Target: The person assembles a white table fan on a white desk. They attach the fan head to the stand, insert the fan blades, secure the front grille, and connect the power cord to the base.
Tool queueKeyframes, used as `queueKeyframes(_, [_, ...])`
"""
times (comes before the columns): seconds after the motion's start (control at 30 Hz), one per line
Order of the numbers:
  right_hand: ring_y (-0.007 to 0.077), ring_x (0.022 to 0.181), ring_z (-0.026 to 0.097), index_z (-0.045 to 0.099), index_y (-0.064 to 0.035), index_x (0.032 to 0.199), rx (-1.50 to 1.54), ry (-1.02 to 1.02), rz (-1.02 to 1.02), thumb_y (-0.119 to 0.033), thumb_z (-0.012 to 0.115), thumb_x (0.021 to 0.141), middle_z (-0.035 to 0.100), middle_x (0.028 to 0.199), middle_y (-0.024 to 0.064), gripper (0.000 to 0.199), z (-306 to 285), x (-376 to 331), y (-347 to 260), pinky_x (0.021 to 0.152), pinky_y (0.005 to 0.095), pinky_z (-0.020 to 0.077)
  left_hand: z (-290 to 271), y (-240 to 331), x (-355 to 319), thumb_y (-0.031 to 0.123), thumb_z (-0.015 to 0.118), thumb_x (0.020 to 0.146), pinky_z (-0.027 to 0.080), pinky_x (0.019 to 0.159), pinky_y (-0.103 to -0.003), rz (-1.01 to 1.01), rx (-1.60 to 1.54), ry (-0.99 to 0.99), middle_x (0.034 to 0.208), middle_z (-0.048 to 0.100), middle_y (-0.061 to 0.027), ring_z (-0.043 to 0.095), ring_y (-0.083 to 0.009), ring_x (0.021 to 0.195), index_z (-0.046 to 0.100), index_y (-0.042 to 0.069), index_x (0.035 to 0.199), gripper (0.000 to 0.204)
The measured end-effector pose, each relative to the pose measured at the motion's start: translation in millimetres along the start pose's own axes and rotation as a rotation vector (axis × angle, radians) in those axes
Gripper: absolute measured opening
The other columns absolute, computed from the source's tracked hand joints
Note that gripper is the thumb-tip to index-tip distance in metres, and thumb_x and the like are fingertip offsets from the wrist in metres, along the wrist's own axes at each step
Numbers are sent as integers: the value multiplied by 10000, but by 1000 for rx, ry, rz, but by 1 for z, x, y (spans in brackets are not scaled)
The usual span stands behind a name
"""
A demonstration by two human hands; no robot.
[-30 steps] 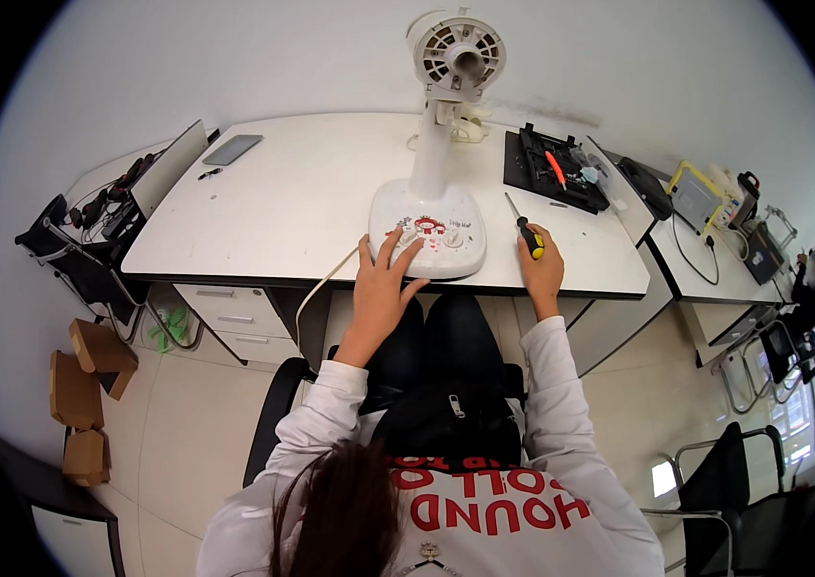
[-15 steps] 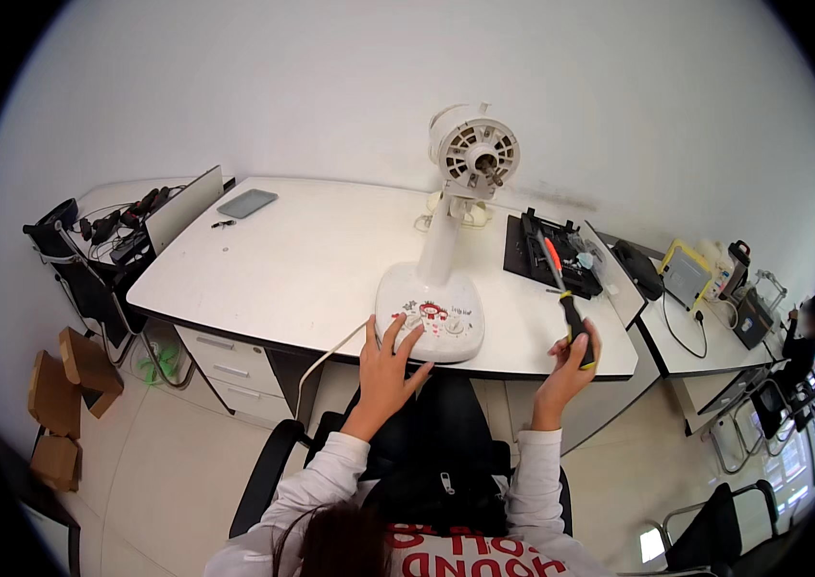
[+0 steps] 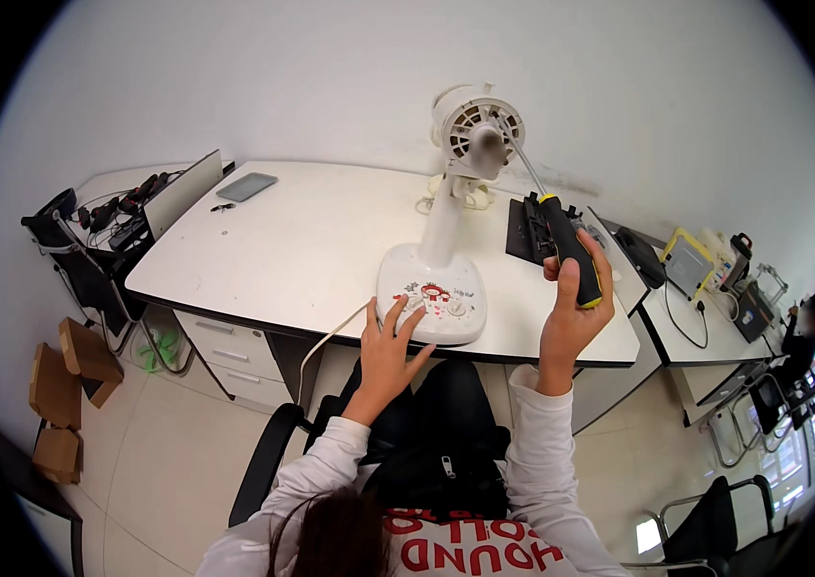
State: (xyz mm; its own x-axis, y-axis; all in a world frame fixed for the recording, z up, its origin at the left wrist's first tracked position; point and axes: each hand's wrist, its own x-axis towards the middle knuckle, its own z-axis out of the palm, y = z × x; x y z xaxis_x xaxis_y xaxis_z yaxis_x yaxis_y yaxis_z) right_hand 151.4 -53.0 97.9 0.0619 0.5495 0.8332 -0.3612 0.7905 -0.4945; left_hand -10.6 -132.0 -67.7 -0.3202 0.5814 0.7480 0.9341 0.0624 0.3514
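A white electric fan (image 3: 440, 226) stands upright near the desk's front edge, its blades and guard off. On its base (image 3: 434, 317), printed with red cartoon figures, my left hand (image 3: 388, 361) rests with fingers spread over the front left part, by a knob. My right hand (image 3: 573, 313) is closed around the black and yellow handle of a screwdriver (image 3: 561, 236), raised to the right of the fan. The long shaft slants up and left to the slotted motor housing (image 3: 478, 130). Whether its tip touches the housing or a screw, I cannot tell.
A black tool case (image 3: 529, 226) lies open behind my right hand. Toward the back left of the desk (image 3: 282, 250) are a grey tray (image 3: 247, 187) and a small dark item (image 3: 223, 208). The fan's cord (image 3: 331, 332) hangs over the front edge. Cardboard boxes (image 3: 56, 385) stand on the floor.
My right hand has risen with the screwdriver, whose tip is now up by the motor housing instead of above the tool case. My left hand stays on the base.
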Motion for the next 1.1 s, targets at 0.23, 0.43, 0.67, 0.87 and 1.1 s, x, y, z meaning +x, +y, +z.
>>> queueKeyframes(0.23, [137, 815, 622, 581, 33, 1140, -17, -3, 32, -85, 612, 866, 605, 1086, 141, 300, 4, 1, 5, 743, 269, 512, 0, 1, 0, 292, 721, 741, 352, 938, -555, -2, -1, 11, 1397, 364, -77, 251, -475, 1284, 492, 182, 1291, 607])
queueKeyframes(0.43, [156, 867, 620, 593, 26, 1120, -197, -47, -91, -32, 650, 807, 647, 999, 109, 323, 2, -2, 7, 767, 260, 488, 1, 1, 0, 288, 721, 737, 344, 945, -552, -6, -4, 8, 1395, 365, -76, 248, -474, 1286, 488, 179, 1292, 612])
queueKeyframes(0.67, [202, 679, 533, 618, -42, 1088, -413, -181, -361, 11, 682, 731, 565, 820, 94, 367, 4, -1, 0, 627, 280, 434, 2, 0, -1, 283, 724, 733, 346, 942, -555, -2, -10, 15, 1394, 367, -76, 253, -474, 1284, 490, 182, 1289, 611])
queueKeyframes(0.87, [195, 675, 529, 612, -39, 1095, -417, -185, -327, 3, 682, 739, 559, 820, 91, 365, 5, -2, -1, 619, 279, 428, 3, 0, -1, 281, 725, 734, 346, 942, -554, -8, -2, 16, 1394, 367, -74, 255, -473, 1284, 491, 186, 1289, 609])
queueKeyframes(1.1, [175, 794, 573, 547, 7, 1093, -285, -37, -235, -49, 707, 772, 568, 896, 99, 363, 14, -6, -5, 718, 278, 463, 2, 1, 0, 280, 726, 732, 343, 946, -558, -8, -14, 11, 1395, 368, -72, 250, -474, 1287, 493, 186, 1288, 610])
